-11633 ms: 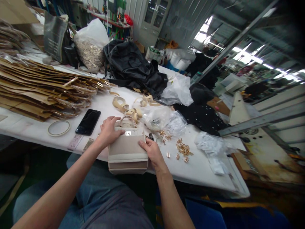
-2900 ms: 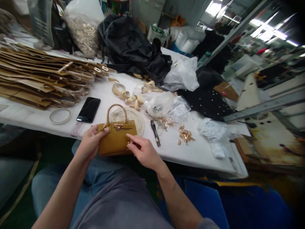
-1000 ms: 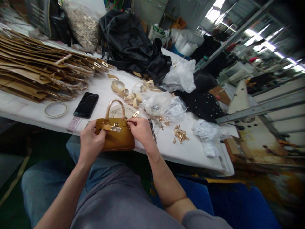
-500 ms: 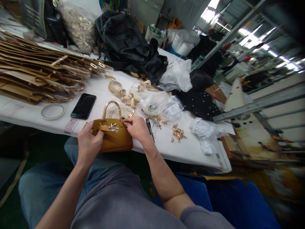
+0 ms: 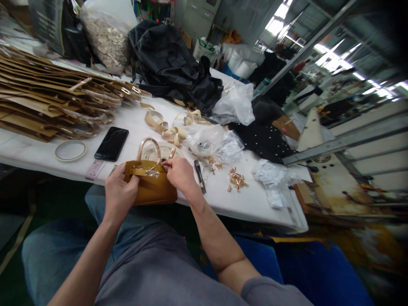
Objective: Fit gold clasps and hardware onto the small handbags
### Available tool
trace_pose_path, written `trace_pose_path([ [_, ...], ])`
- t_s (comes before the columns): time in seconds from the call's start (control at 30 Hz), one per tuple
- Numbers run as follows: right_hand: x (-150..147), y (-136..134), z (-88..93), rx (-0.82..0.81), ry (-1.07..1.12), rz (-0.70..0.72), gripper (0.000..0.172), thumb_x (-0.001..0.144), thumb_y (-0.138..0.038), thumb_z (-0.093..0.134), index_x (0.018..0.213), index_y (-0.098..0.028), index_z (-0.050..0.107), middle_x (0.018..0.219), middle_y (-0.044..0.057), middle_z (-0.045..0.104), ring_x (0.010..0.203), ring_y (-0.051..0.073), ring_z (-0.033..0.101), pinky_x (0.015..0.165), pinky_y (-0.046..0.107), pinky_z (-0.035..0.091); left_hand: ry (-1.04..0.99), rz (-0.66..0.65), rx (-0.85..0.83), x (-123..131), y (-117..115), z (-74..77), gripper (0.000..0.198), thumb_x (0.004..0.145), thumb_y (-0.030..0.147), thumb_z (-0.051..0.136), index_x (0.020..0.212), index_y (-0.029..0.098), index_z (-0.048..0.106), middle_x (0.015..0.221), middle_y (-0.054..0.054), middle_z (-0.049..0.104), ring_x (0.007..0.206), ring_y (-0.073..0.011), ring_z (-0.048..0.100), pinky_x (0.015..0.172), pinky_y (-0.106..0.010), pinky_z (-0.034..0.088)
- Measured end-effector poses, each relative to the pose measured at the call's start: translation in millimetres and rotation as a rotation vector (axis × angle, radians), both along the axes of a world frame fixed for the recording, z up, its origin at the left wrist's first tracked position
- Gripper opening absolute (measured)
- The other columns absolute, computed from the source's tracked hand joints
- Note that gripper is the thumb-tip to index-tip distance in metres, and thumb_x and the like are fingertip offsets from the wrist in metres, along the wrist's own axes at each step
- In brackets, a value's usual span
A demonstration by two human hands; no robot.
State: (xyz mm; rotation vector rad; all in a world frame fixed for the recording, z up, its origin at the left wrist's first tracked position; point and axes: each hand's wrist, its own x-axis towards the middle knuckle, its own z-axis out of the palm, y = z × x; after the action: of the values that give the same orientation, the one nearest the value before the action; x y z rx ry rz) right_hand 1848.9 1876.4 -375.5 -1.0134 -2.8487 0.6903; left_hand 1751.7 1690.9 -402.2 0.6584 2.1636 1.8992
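Observation:
A small mustard-brown handbag [image 5: 156, 189] with an upright, wrapped handle [image 5: 149, 142] is at the table's front edge. My left hand [image 5: 120, 191] grips its left side, thumb on the front and fingers behind. At the bag's upper right corner, my right hand [image 5: 180, 173] pinches the end of a strap whose gold-coloured metal tab [image 5: 172, 153] sticks up above the fingers. Gold hardware and a piece of clear film [image 5: 152, 174] show on the bag's front. What lies between my right fingertips is partly hidden.
Stacked brown bag pieces [image 5: 47, 97], a phone [image 5: 112, 143] and a tape ring [image 5: 70, 151] lie left. Right of my hands are a black tool [image 5: 200, 176], small gold parts [image 5: 237, 179] and plastic bags [image 5: 213, 140]. A black backpack [image 5: 168, 55] sits behind.
My right hand has shifted slightly left and turned at the bag's corner, and the metal tab now stands more upright. My left hand keeps its grip on the bag.

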Motion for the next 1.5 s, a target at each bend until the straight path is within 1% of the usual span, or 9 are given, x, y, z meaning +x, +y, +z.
trace_pose_path([
  [0.2,-1,-11,-3.0,0.112,-0.031,-0.019,0.034,0.111,-0.028,0.062,0.128,-0.036,0.091,0.123,0.007,0.09,0.11,0.026,0.082,0.094,0.034,0.059,-0.049,0.012,0.007,2,-2,-6.1,0.027,0.094,0.025,0.075,0.118,0.017,0.085,0.114,-0.008,0.086,0.107,-0.0288,0.081,0.092,-0.034,0.062],
  [0.3,2,-11,-4.8,0.094,-0.006,-0.019,0.035,0.112,-0.028,0.061,0.128,-0.036,0.091,0.122,0.006,0.089,0.111,0.026,0.082,0.094,0.034,0.059,-0.233,-0.005,0.045,-9,-6,-13.5,0.037,0.087,0.033,0.086,0.121,0.016,0.083,0.11,-0.01,0.086,0.102,-0.0299,0.081,0.086,-0.035,0.063],
  [0.57,8,-12,-3.2,0.045,0.061,-0.036,0.031,0.114,-0.032,0.064,0.13,-0.035,0.091,0.125,0.008,0.088,0.112,0.028,0.08,0.099,0.036,0.059,-0.743,-0.419,0.051,-43,-10,12.3,0.071,0.074,0.038,0.104,0.137,0.015,0.081,0.126,-0.018,0.086,0.106,-0.0344,0.084,0.087,-0.041,0.068],
  [0.73,6,-7,-2.1,0.01,0.068,-0.017,0.032,0.111,-0.026,0.066,0.128,-0.035,0.091,0.127,0.007,0.089,0.117,0.027,0.08,0.103,0.035,0.058,-0.658,-0.354,0.075,-30,-3,11.3,0.073,0.073,0.036,0.102,0.139,0.014,0.081,0.124,-0.017,0.087,0.108,-0.0357,0.084,0.092,-0.043,0.068],
  [0.9,5,-9,-3.6,0.035,0.056,-0.023,0.031,0.112,-0.027,0.065,0.126,-0.033,0.092,0.123,0.008,0.088,0.114,0.027,0.08,0.098,0.035,0.057,-0.312,-0.315,-0.002,-22,-5,-6.6,0.057,0.087,0.038,0.091,0.14,0.017,0.083,0.125,-0.014,0.087,0.111,-0.0354,0.084,0.095,-0.042,0.066],
  [1.07,5,-19,-5.5,0.075,0.032,-0.053,0.034,0.115,-0.03,0.06,0.13,-0.036,0.09,0.122,0.009,0.084,0.106,0.026,0.079,0.092,0.034,0.057,-0.066,-0.263,-0.076,-15,-9,-8.1,0.044,0.095,0.036,0.083,0.136,0.02,0.085,0.129,-0.012,0.087,0.119,-0.0344,0.081,0.111,-0.043,0.061],
  [1.3,12,-39,-29.6,0.048,0.201,-0.161,0.036,0.121,-0.034,0.054,0.136,-0.031,0.087,0.119,0.009,0.081,0.112,0.024,0.077,0.101,0.032,0.056,-0.219,-0.249,-0.009,-15,-9,-15.4,0.052,0.091,0.04,0.088,0.138,0.02,0.083,0.13,-0.014,0.086,0.119,-0.036,0.082,0.111,-0.048,0.064],
  [1.43,18,-36,-26.6,-0.037,0.344,-0.155,0.035,0.117,-0.031,0.057,0.13,-0.031,0.09,0.111,0.01,0.079,0.107,0.027,0.078,0.101,0.037,0.06,-0.258,-0.263,0.008,-17,-10,-8.0,0.054,0.089,0.049,0.091,0.136,0.023,0.084,0.128,-0.014,0.087,0.119,-0.0409,0.083,0.116,-0.058,0.063],
  [1.5,23,-32,-23.5,-0.104,0.485,-0.18,0.037,0.113,-0.033,0.062,0.142,-0.034,0.085,0.113,0.01,0.078,0.104,0.028,0.077,0.1,0.04,0.063,-0.299,-0.308,0.036,-18,-12,-3.0,0.057,0.089,0.053,0.092,0.138,0.026,0.084,0.134,-0.015,0.085,0.125,-0.0436,0.081,0.116,-0.059,0.063],
])
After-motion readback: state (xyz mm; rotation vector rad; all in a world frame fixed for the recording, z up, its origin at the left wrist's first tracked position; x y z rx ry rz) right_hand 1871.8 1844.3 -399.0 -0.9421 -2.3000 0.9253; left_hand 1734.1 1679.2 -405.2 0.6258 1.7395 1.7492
